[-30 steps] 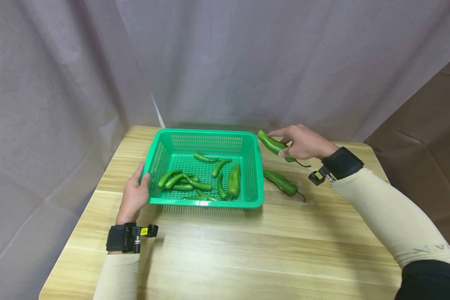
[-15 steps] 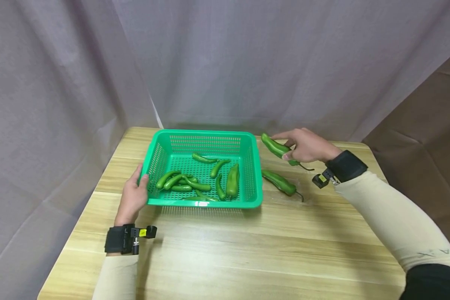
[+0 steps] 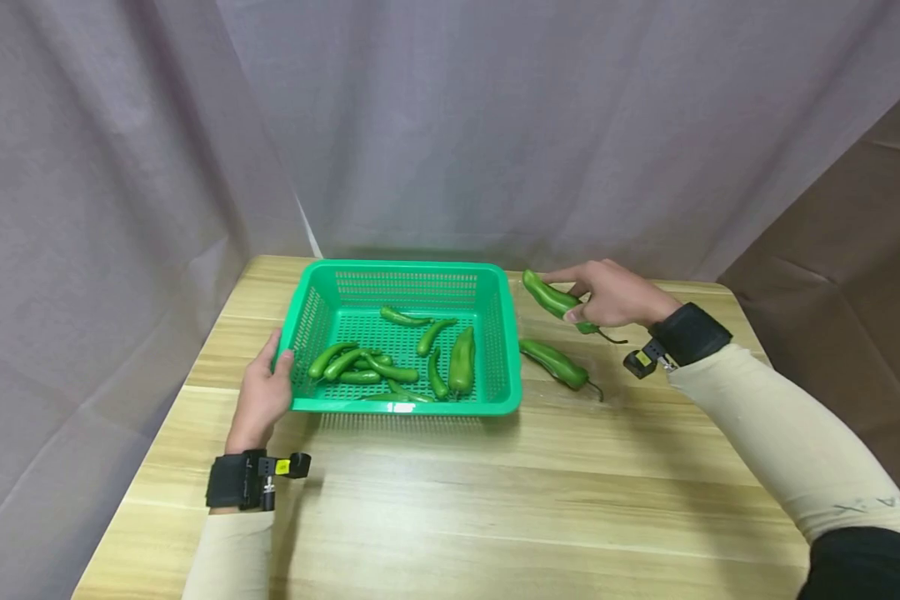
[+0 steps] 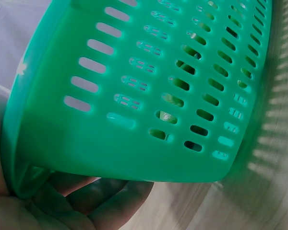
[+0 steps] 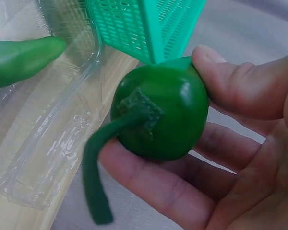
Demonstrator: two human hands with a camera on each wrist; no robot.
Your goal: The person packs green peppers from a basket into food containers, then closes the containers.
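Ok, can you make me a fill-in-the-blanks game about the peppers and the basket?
1. The right hand holds a green ____ by its stem end.
2. The left hand grips the rim of the green ____.
3. One more pepper lies on the table, ____ the basket.
4. The table is made of ____.

Missing words: pepper; basket; outside; wood
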